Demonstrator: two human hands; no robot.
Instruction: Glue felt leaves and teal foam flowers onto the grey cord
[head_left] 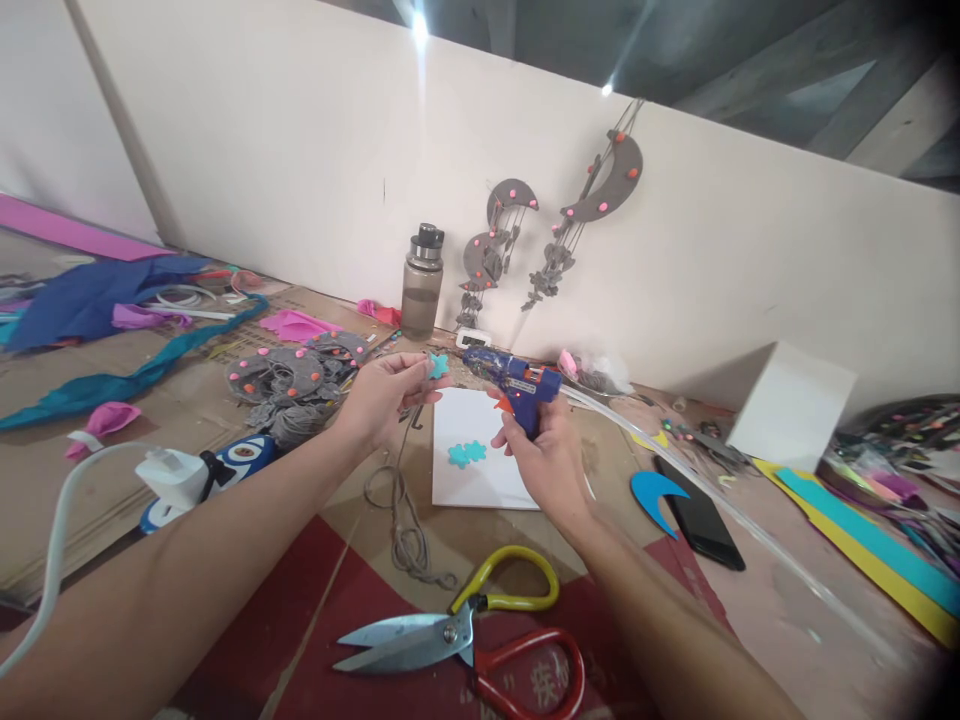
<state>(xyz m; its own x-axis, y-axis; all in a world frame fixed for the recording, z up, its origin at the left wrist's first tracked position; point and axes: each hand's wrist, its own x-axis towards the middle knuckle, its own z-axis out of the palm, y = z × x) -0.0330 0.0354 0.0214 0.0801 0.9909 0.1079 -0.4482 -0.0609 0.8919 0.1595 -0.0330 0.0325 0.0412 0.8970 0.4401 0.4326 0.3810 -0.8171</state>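
My left hand [390,395] pinches a small turquoise flower cutout [438,366] between thumb and fingers. In my right hand [544,450] is a blue glue gun [517,380], its nozzle pointing left toward the flower, a small gap between them. A long clear glue stick [675,450] runs out of the gun's back to the right. Below the hands, two more turquoise flowers [466,453] lie on a white sheet [487,490]. Grey cord [409,540] lies loosely coiled left of the sheet. Part of the right hand's fingers is hidden behind the gun.
Scissors [450,632] with yellow and red handles lie in front. A blue crescent [658,498] and a black phone [701,515] are at right. A bottle [422,285] stands at the back; grey moon hangings [619,180] hang on the wall. A white plug [171,478] with cable sits left.
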